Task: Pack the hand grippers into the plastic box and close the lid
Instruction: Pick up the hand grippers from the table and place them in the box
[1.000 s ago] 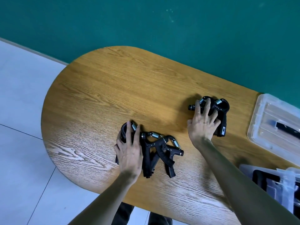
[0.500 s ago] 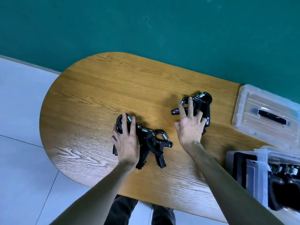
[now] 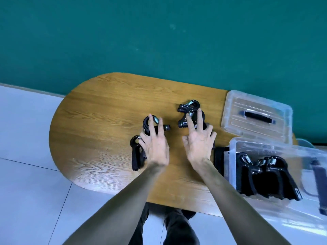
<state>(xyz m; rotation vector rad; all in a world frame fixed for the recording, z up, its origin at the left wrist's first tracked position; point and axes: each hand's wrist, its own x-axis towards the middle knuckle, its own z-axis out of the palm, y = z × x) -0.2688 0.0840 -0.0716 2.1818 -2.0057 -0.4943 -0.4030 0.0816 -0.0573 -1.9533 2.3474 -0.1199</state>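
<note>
Nearest you, your two bare forearms reach forward over a rounded wooden table (image 3: 99,121). Your left hand (image 3: 155,149) lies flat, fingers straight and spread, on a cluster of black hand grippers (image 3: 139,151) near the table's middle. Your right hand (image 3: 200,144), fingers also straight and apart, rests on a second group of hand grippers (image 3: 187,110) just beyond. To your right, a clear plastic box (image 3: 233,167) at the table's end already contains several black grippers. Farther back lies its clear lid (image 3: 256,119), black handle up, against a green wall (image 3: 159,36).
</note>
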